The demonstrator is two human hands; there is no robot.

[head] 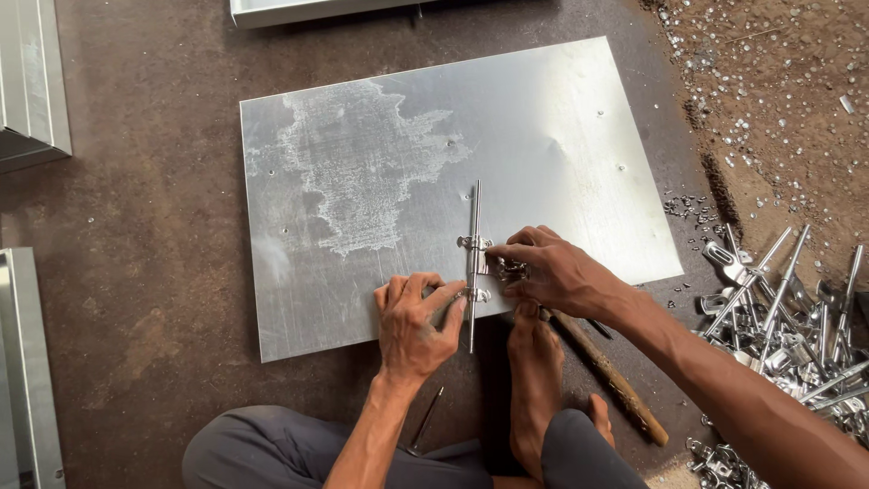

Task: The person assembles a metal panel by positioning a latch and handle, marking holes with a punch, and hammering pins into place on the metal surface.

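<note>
A shiny metal sheet (380, 181) lies flat on the dark floor in front of me. A long metal latch bolt (473, 244) lies across its near edge, pointing away from me. My left hand (415, 321) presses on the sheet's near edge, with its fingertips against the bolt's lower bracket. My right hand (557, 272) rests on the sheet just right of the bolt and pinches a small metal fitting (511, 269) beside the bolt's upper bracket. My bare foot (534, 380) sits below the sheet's edge.
A heap of shiny latch bolts and fittings (787, 317) lies at the right. A wooden-handled tool (611, 380) lies by my foot, a thin nail-like rod (425, 418) near my knee. Folded metal panels (32, 81) lie at the left and top edges. Sandy ground with scraps is at top right.
</note>
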